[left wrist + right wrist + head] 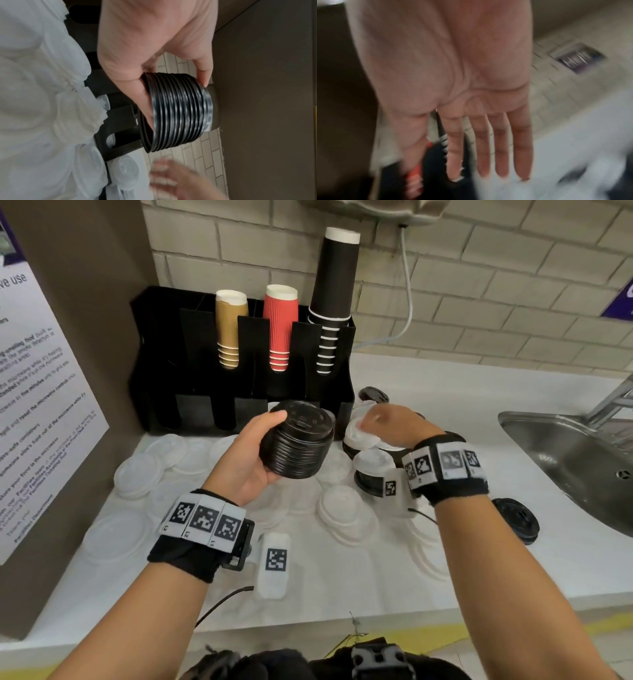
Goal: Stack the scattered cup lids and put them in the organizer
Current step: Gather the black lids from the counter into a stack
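My left hand (pixel 253 453) grips a thick stack of black cup lids (pixel 297 440) above the counter, thumb on the top lid, fingers under it. In the left wrist view the stack of black lids (pixel 180 112) sits between thumb and fingers of the left hand (pixel 154 60). My right hand (pixel 390 422) hovers, fingers straight, over a white lid (pixel 359 436) lying on a short black stack beside the black organizer (pixel 239 361). In the right wrist view the right hand (pixel 484 148) is flat, blurred and holds nothing. Several white lids (pixel 346 513) and clear lids (pixel 140 472) lie scattered on the counter.
The organizer holds gold (pixel 229 330), red (pixel 279 326) and black (pixel 334 299) cup stacks. A steel sink (pixel 565 460) lies at the right. Single black lids lie near the sink (pixel 515 518) and behind my right hand (pixel 373 395). A notice panel (pixel 37 392) stands at the left.
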Tool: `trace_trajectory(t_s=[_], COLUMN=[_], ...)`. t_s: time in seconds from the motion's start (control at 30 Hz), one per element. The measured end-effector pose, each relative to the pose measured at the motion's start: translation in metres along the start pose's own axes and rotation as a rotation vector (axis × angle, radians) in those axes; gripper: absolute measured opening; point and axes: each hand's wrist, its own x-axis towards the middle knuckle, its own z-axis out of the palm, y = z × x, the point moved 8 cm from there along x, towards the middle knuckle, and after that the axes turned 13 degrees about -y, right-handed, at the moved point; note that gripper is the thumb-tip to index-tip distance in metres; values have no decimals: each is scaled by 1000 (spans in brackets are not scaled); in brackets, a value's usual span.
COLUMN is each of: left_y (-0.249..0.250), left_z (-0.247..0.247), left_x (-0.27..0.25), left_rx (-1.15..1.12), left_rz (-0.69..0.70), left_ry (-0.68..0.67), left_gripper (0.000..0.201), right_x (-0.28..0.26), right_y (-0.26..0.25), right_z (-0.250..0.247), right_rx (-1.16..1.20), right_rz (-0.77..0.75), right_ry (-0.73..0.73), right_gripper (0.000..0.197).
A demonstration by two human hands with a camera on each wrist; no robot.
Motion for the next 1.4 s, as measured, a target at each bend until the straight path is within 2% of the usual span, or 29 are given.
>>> trace_trajectory(t_s=[0.07, 0.13, 0.2, 0.3, 0.47, 0.57, 0.67, 0.73, 0.8, 1.0, 1.1, 1.2, 1.3, 1.4], left_y=[5, 9, 11, 12, 14, 12, 7, 4, 1, -7, -12, -19, -22, -25], left_z=[-2, -2, -4, -9, -15, -11, -8, -7, -6, 0, 1, 2, 6, 8], left_x=[-1, -2, -3, -5, -7, -8, -8, -8, -7, -7, -7, -7, -7, -7], left_rx=[-15, -18, -19, -8, -23, -37, -48, -51, -53, -64, -67, -57, -48, -50], left_rz=[30, 50, 64, 78, 98, 101, 83, 68, 56, 22, 8, -6, -13, -30], left_ry=[-27, -48, -55, -39, -19, -56, -74, -81, -85, -122, -108, -96, -112, -110], left_gripper=[47, 48, 44, 38, 46, 49, 36, 27, 26, 28, 30, 22, 20, 25], right_x=[13, 23, 33, 41, 38, 36, 35, 34, 34, 36, 32, 20, -3, -22], right_y=[17, 31, 41, 43, 14, 20, 42, 51, 55, 50, 43, 27, 0, -31], right_z=[12, 23, 31, 35, 16, 25, 43, 51, 53, 35, 20, 5, 1, 12], right_rx=[-278, -374, -420, -389, -201, -412, -526, -521, -462, -107, 48, 301, 572, 628], right_rz=[158, 259, 301, 282, 70, 183, 291, 289, 247, 69, -15, -171, -355, -498], right_ry=[-129, -179, -179, -182, -66, -210, -359, -374, -342, -179, -51, 81, 61, -64], right_gripper=[49, 76, 90, 87, 84, 79, 67, 76, 81, 72, 64, 50, 39, 38])
